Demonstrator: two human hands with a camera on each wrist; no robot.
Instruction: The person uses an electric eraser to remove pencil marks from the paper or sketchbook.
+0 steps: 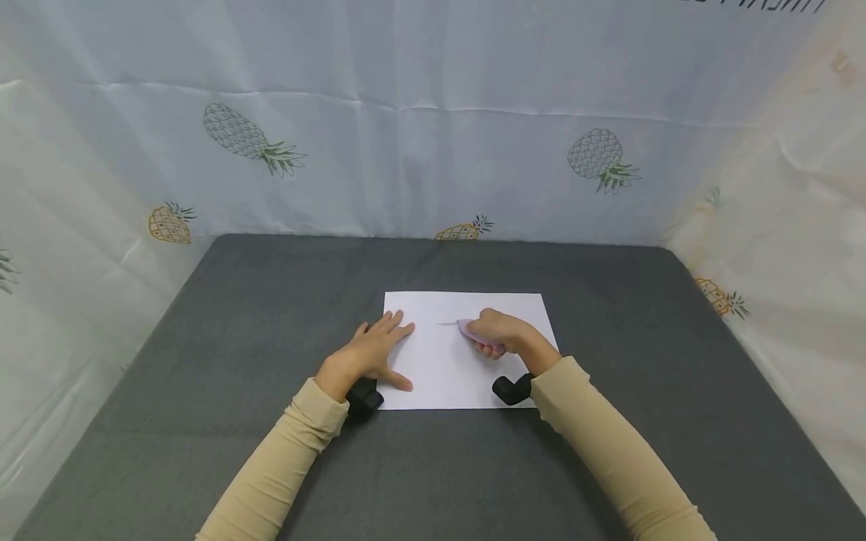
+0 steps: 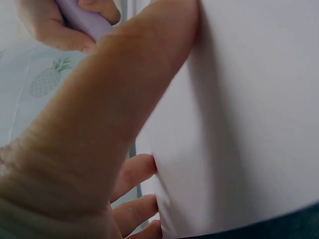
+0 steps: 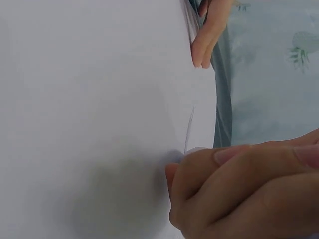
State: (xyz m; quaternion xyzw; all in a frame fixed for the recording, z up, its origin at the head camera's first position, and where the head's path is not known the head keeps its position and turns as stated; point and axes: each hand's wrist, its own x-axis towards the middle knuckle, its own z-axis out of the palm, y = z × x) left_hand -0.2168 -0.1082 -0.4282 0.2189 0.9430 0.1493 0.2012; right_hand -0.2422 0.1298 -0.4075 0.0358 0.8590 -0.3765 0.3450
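A white sheet of paper [image 1: 446, 379] lies on the dark grey table. On its left part rests my left hand [image 1: 372, 353], fingers spread and pressing the sheet down. My right hand [image 1: 502, 330] grips a lavender utility knife [image 1: 465, 327], its tip against the upper middle of the paper. The left wrist view shows the knife's smooth lavender body [image 2: 82, 19] between fingers and thumb. From the tip a thin slit [image 3: 189, 127] runs toward the left hand. The blade itself is hidden by the fingers in the right wrist view.
The grey cloth-covered table [image 1: 291, 278] extends around the sheet on all sides. A pale curtain [image 1: 433, 165] with pineapple prints hangs behind it and along both sides. A black wrist camera [image 1: 512, 389] sits below the right hand, over the paper's near edge.
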